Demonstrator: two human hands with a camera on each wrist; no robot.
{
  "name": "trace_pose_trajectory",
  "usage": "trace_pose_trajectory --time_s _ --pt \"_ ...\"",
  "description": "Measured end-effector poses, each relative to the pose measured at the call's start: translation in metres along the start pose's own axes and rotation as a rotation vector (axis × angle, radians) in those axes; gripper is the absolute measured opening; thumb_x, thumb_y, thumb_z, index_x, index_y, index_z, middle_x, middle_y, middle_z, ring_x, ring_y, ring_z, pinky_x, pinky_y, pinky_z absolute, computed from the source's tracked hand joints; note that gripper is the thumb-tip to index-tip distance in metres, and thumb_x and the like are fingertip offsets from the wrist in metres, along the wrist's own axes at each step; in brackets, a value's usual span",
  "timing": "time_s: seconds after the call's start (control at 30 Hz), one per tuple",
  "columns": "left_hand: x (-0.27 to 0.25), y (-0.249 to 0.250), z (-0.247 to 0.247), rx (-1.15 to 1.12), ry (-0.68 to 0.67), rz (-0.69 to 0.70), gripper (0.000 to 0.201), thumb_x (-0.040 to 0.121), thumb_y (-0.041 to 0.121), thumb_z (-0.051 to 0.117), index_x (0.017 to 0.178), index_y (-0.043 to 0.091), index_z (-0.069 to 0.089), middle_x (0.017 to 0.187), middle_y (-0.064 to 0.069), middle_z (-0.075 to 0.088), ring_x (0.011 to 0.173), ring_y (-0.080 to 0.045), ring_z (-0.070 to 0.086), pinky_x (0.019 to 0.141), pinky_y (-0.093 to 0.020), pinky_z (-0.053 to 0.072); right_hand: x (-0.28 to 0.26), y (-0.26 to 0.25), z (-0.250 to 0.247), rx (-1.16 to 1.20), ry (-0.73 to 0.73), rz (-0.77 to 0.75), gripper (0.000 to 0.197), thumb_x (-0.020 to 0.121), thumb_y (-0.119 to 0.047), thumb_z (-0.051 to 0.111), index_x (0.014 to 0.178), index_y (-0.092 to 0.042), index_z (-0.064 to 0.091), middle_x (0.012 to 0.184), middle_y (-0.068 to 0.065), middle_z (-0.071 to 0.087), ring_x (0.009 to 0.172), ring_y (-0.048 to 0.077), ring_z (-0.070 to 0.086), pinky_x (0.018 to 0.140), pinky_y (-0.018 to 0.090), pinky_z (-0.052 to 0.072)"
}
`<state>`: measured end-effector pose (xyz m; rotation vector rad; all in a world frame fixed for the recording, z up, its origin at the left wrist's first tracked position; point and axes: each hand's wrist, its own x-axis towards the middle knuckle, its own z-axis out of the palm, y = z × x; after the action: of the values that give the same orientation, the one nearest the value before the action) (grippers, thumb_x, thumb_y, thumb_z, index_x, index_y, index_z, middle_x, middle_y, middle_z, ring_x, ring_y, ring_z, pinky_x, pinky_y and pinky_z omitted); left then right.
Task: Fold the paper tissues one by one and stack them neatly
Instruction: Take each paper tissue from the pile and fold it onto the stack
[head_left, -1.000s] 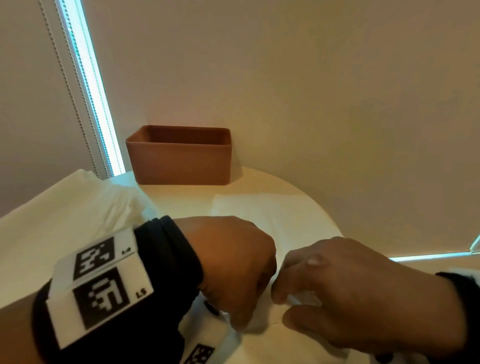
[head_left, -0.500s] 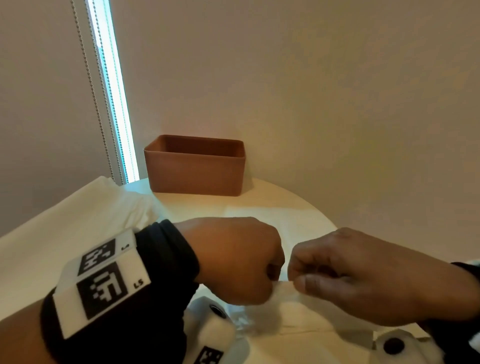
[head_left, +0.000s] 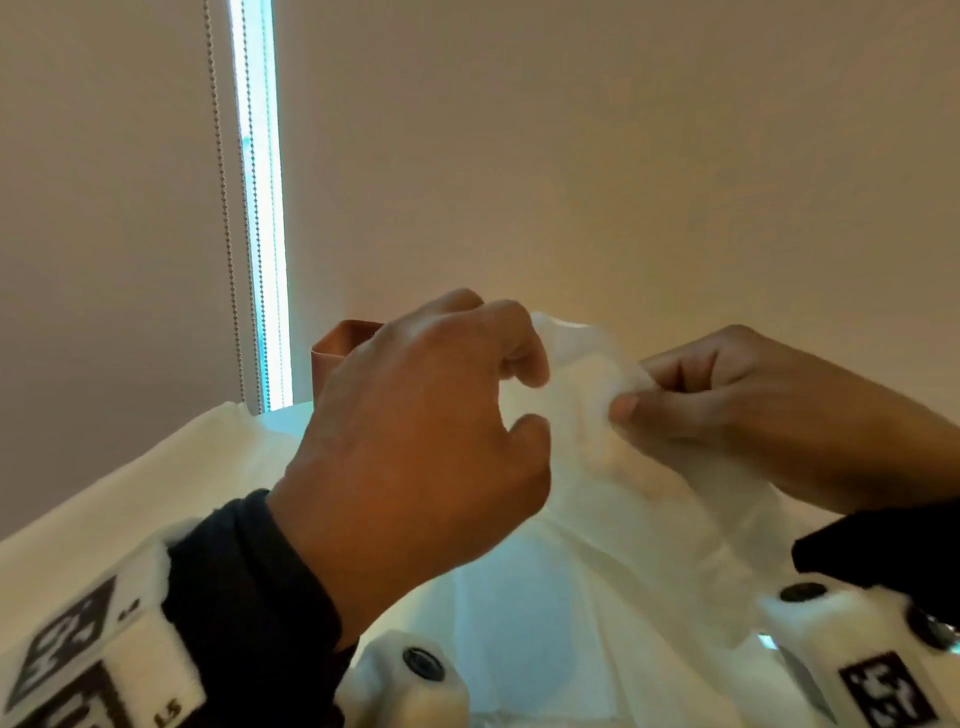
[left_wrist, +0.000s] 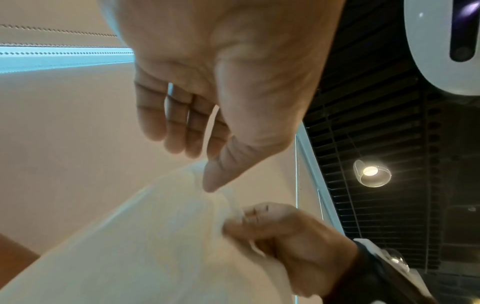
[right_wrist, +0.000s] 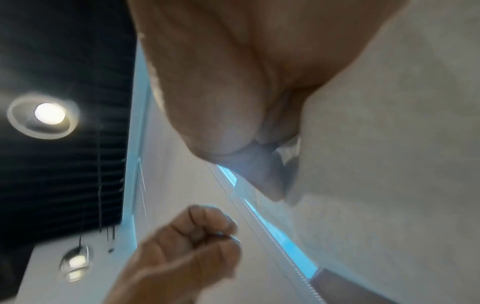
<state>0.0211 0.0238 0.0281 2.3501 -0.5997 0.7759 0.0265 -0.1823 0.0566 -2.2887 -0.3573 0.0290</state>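
Tissue (head_left: 597, 415), thin and white, hangs in the air between the two hands above the counter (head_left: 291, 421), its upper edge raised and the rest draping down toward the person. Right hand (head_left: 737, 410) holds that upper edge in a pinch, thumb against curled fingers, as the head view shows plainly; in the right wrist view the same hand (right_wrist: 233, 92) fills the top of the picture with the sheet (right_wrist: 389, 164) spreading off to its side. Left hand (head_left: 415, 441) sits just beside the tissue's other side with its fingers curled over and the thumb reaching toward the paper; in the left wrist view this hand (left_wrist: 221, 92) has its thumb tip touching the sheet (left_wrist: 142, 246) while the fingers bend down near it, so its grip reads as a light pinch on the tissue's edge, though blur makes the contact of the fingers hard to tell. More white tissues (head_left: 156, 467) lie spread on the counter at the left. Behind the left hand stands a brown box (head_left: 337, 353), mostly hidden. A bead cord (head_left: 223, 208) hangs by the bright window strip (head_left: 260, 208).
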Motion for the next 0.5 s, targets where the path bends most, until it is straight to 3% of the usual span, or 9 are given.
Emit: trace_pose_trajectory --time_s 0.1,0.17,0.27,0.33,0.37,0.43,0.5 --pt "-0.006 -0.002 0.005 -0.144 -0.145 -0.116 0.062 0.059 0.072 0.067 0.115 0.050 0.052 0.100 0.031 0.055 0.094 0.009 0.055 0.087 -0.021 0.050 0.009 -0.015 -0.003 0.278 -0.100 -0.009 0.026 0.087 -0.020 0.060 0.092 0.000 0.077 0.085 0.021 0.074 0.065 0.026 0.069 0.055 0.029 0.056" --pt "-0.007 -0.004 0.007 -0.258 -0.198 -0.154 0.076 0.051 0.077 0.068 0.121 0.055 0.046 0.108 0.030 0.060 0.099 0.007 0.058 0.089 -0.026 0.053 0.013 -0.024 -0.002 0.388 -0.187 -0.016 0.028 0.085 -0.019 0.060 0.097 0.002 0.075 0.092 0.026 0.073 0.070 0.031 0.070 0.061 0.033 0.059" --pt "-0.009 -0.008 0.003 -0.411 -0.188 -0.185 0.052 0.061 0.061 0.075 0.108 0.047 0.059 0.096 0.026 0.068 0.085 0.008 0.065 0.073 -0.016 0.055 0.016 -0.036 0.002 0.378 -0.217 -0.047 0.025 0.083 -0.022 0.071 0.096 -0.002 0.076 0.095 0.027 0.072 0.071 0.033 0.069 0.064 0.039 0.059" --pt "-0.009 -0.008 -0.001 -0.415 -0.164 -0.190 0.032 0.070 0.053 0.072 0.099 0.041 0.065 0.089 0.026 0.069 0.079 0.009 0.065 0.064 -0.011 0.052 0.019 -0.042 0.005 0.342 -0.136 -0.076 0.027 0.074 -0.031 0.074 0.090 -0.009 0.077 0.088 0.020 0.073 0.068 0.030 0.068 0.061 0.038 0.058" --pt "-0.009 -0.010 -0.003 -0.414 -0.146 -0.191 0.028 0.074 0.052 0.069 0.099 0.039 0.067 0.088 0.025 0.069 0.079 0.008 0.065 0.065 -0.011 0.053 0.020 -0.044 0.004 0.305 -0.057 -0.109 0.031 0.068 -0.039 0.077 0.090 -0.016 0.077 0.087 0.015 0.074 0.069 0.028 0.069 0.062 0.040 0.058" --pt "-0.011 -0.013 -0.008 -0.422 -0.146 -0.195 0.029 0.078 0.051 0.062 0.102 0.038 0.071 0.088 0.023 0.070 0.080 0.003 0.066 0.073 -0.015 0.055 0.024 -0.047 0.000 0.139 0.111 -0.250 0.057 0.053 -0.063 0.083 0.103 -0.038 0.071 0.099 -0.002 0.076 0.085 0.018 0.073 0.069 0.038 0.058" --pt "-0.013 -0.016 -0.015 -0.460 -0.181 -0.187 0.027 0.081 0.047 0.059 0.099 0.032 0.073 0.087 0.019 0.071 0.079 0.000 0.067 0.075 -0.020 0.057 0.024 -0.055 -0.007 -0.036 0.143 -0.415 0.087 0.036 -0.078 0.080 0.118 -0.059 0.057 0.122 -0.021 0.065 0.113 0.002 0.063 0.086 0.033 0.052"
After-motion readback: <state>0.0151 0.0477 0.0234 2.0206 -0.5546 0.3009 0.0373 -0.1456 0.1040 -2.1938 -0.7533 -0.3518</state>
